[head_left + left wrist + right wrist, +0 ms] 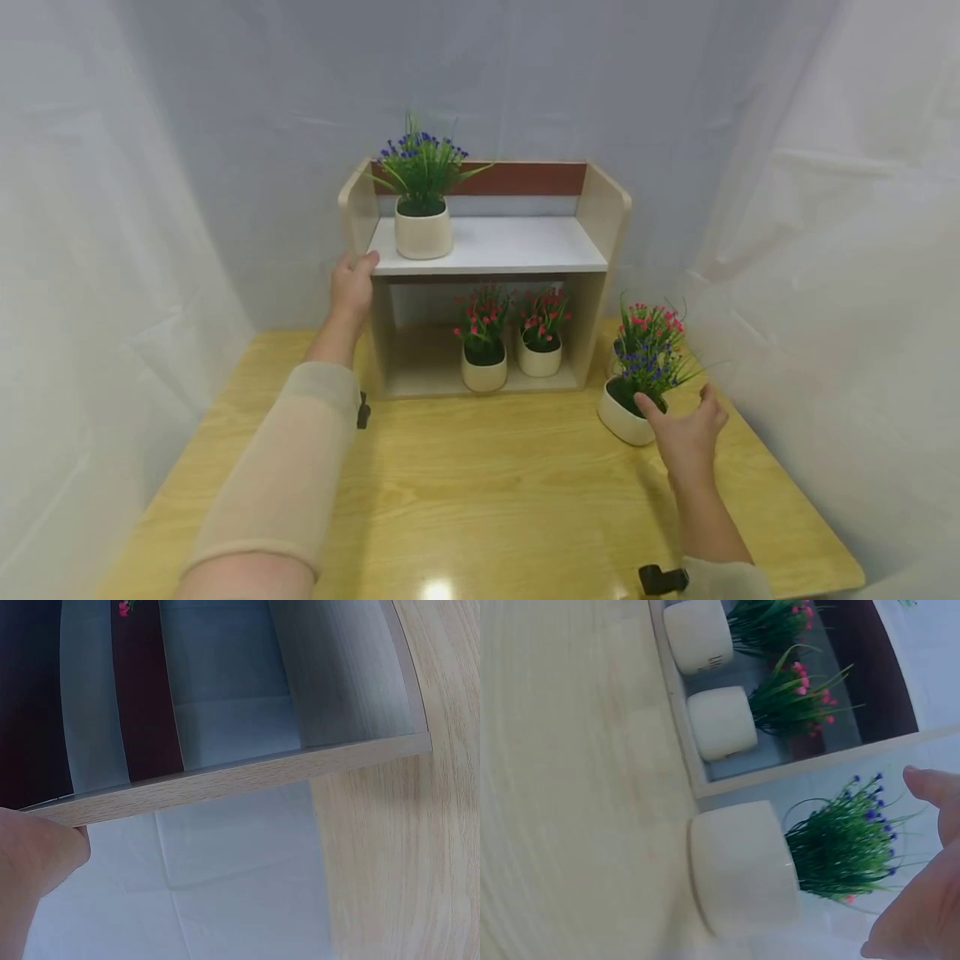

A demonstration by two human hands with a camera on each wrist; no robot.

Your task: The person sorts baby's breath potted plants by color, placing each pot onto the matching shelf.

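My left hand (pixel 352 290) grips the left side panel of a two-tier wooden shelf (pixel 603 196), its thumb by the upper board; the left wrist view shows the hand (pixel 37 859) at the panel's edge. To the right of the shelf, my right hand (pixel 688 433) is spread, thumb and fingers apart, beside a white pot of blue flowers (pixel 624 417). In the right wrist view this pot (pixel 742 866) stands on the table, with a gap between the hand (pixel 922 892) and the pot. Behind it is a plant with pink flowers (pixel 656 318), its pot mostly hidden.
Another potted plant with blue flowers (pixel 423 233) stands on the upper shelf at left. Two pots with red-pink flowers, one nearer the middle (pixel 484 373) and one to the right (pixel 540 358), stand on the lower level. White sheeting (pixel 825 250) surrounds the wooden table (pixel 465 492).
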